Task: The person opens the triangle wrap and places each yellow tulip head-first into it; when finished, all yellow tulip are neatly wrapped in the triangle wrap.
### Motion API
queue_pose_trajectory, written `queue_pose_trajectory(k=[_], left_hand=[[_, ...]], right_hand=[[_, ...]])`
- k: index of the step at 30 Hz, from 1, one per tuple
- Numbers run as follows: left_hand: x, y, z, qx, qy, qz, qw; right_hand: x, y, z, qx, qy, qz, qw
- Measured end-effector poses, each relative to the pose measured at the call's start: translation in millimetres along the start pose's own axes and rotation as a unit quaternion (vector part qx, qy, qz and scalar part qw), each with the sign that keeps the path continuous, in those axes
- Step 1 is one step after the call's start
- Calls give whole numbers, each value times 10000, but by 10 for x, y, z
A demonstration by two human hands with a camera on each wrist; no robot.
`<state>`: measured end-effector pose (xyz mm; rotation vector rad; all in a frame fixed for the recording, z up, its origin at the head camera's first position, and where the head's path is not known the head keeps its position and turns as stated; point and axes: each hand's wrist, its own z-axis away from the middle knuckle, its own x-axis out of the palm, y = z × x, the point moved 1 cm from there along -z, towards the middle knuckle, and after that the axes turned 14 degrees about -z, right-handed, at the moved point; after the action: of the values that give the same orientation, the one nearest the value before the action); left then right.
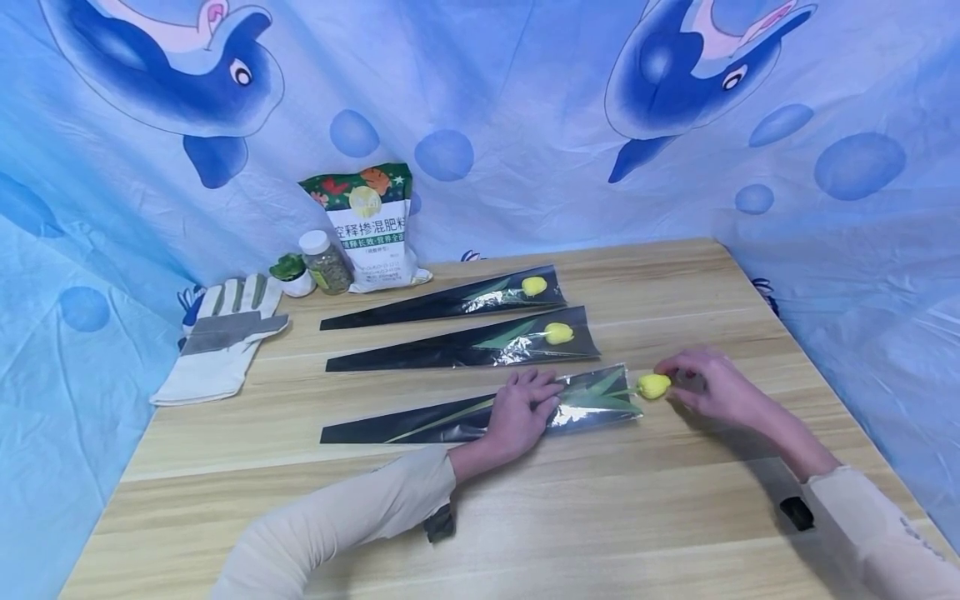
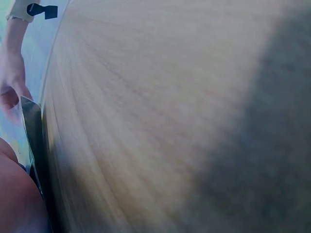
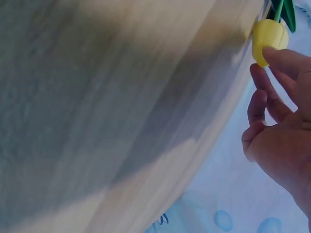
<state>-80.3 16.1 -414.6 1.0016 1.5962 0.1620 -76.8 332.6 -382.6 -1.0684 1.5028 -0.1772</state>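
A yellow tulip (image 1: 654, 386) lies with its stem and green leaves in the nearest flower sleeve (image 1: 450, 417), which is black with a clear front. Its bloom sticks out past the sleeve's wide right end. My right hand (image 1: 712, 385) pinches that bloom at its tip, thumb and fingertips on the petals, as the right wrist view also shows. My left hand (image 1: 520, 417) rests on the middle of the sleeve, pressing it to the table with fingers spread loosely. In the left wrist view, the sleeve's edge (image 2: 33, 121) rises beside the left hand.
Behind lie two more sleeves (image 1: 390, 360) (image 1: 382, 312), each with a yellow tulip inside. Farther back stand a fertilizer bag (image 1: 375, 242), a jar (image 1: 327, 265) and a small potted plant (image 1: 296, 279). White and grey gloves (image 1: 217, 342) lie at the left edge of the wooden table (image 1: 562, 533).
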Motion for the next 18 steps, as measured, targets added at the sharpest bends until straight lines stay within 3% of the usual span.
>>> queue_pose_trajectory(k=[5,18], left_hand=[[3,1,-1,24,64,15,10000],[-2,9,-14,-54,76,73,9999]], right_hand=[[13,33,8,69,49,-182,9998],[46,-68,-47,-256,297,-270,9989]])
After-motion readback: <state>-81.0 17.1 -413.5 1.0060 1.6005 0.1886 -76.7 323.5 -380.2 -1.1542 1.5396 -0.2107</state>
